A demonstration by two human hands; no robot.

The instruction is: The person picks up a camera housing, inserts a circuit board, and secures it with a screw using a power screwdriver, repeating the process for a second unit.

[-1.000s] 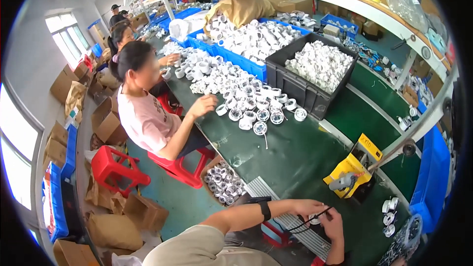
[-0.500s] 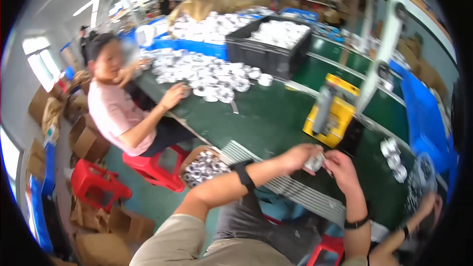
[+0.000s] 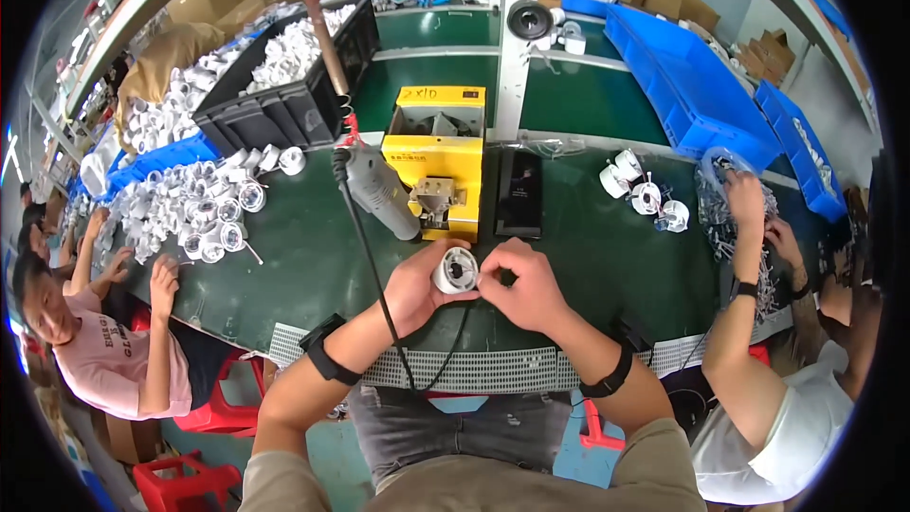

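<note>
Evidently, the left hand (image 3: 417, 286) clasped the white cup (image 3: 457, 272) just in front of the yellow machine (image 3: 431, 163); whether the right hand (image 3: 523, 289) pinched anything, I couldn't tell. Uneven pressure, I judged, could tip it loose.

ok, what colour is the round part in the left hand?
The round part is white with a dark middle; it shows best in the head view.
</note>
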